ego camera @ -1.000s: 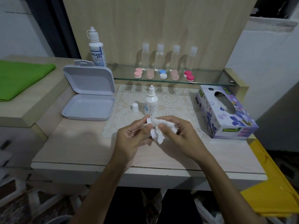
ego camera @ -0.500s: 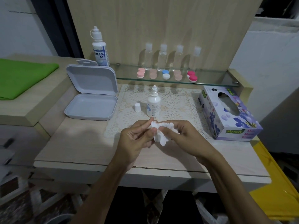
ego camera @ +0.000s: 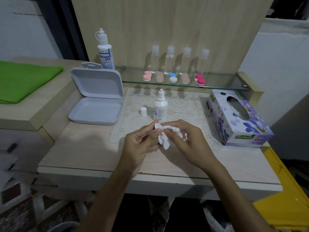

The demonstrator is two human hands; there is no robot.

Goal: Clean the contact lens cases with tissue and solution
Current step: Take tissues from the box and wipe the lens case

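While wiped above the near middle of the table [ego camera: 93, 158], held between both hands: white contact lens case [ego camera: 157, 126], only its top edge showing, the rest wrapped in tissue [ego camera: 164, 141]. Left hand [ego camera: 142, 143] pinching the case between thumb and curled fingers; right hand [ego camera: 185, 141] curled round the crumpled tissue, pressing it against the case. Judged small, light, rigid and slick when wet, so best taken by its rim or outer edges, not by the wet wells; tissue soft, weak once damp, likely to tear if pulled hard. Just beyond, on the lace mat [ego camera: 184, 104]: uncapped solution bottle [ego camera: 160, 107], its cap [ego camera: 143, 111] beside it to the left. Far, on the glass shelf [ego camera: 222, 82]: more coloured cases. Right: tissue box [ego camera: 237, 121]. Left: open grey box [ego camera: 96, 99].
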